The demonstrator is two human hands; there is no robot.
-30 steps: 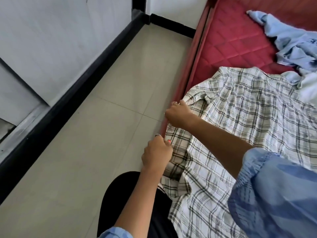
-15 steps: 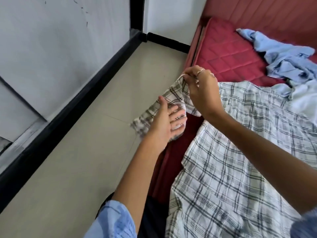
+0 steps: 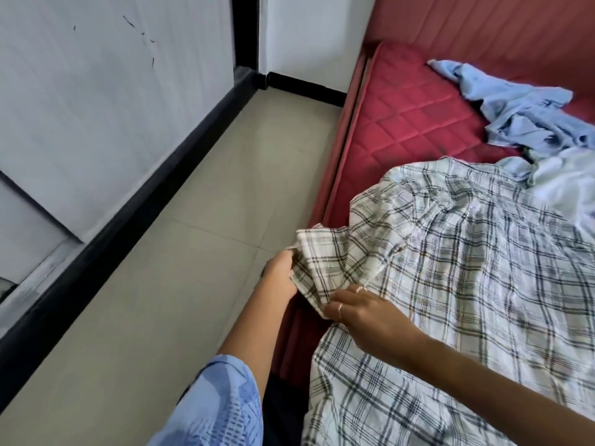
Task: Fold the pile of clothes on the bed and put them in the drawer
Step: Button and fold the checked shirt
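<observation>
So a plaid shirt (image 3: 467,284) is spread out on the red bed (image 3: 415,114), with one sleeve (image 3: 325,262) pulled off the near edge, over the gap toward the tiled floor (image 3: 180,252). The sleeve's end is gripped by the left hand (image 3: 280,275), fingers curled under the cloth. The sleeve's lower edge is pinched by the right hand (image 3: 357,310), with rings seen on two fingers. A crumpled blue garment (image 3: 528,114) is left further back on the bed, near the shirt's collar. No drawer is seen anywhere.
</observation>
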